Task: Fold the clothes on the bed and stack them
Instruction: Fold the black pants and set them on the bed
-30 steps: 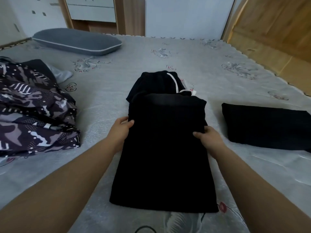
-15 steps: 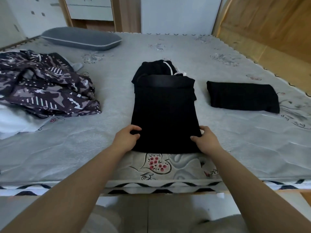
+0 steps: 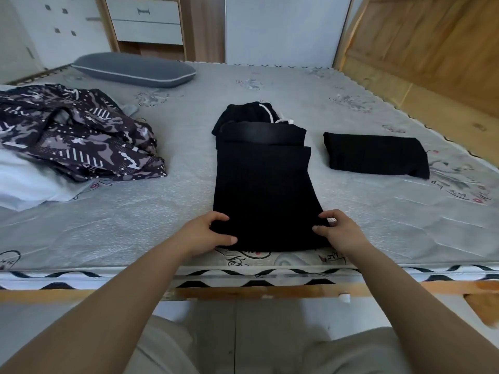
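Note:
A long black garment lies lengthwise on the grey bed, its near end at the bed's front edge. Its far end shows a waistband and a white drawstring. My left hand pinches the near left corner, thumb on top and fingers curled under the edge. My right hand pinches the near right corner the same way. A folded black garment lies flat to the right. A crumpled dark patterned garment lies at the left over white cloth.
A grey pillow lies at the far left of the bed. Wooden panelling runs along the right side, white drawers stand behind. The bed's wooden frame is at my legs.
My hands slid from the middle of the black garment down to its near end and now pinch its two corners. The view pulled back from the bed.

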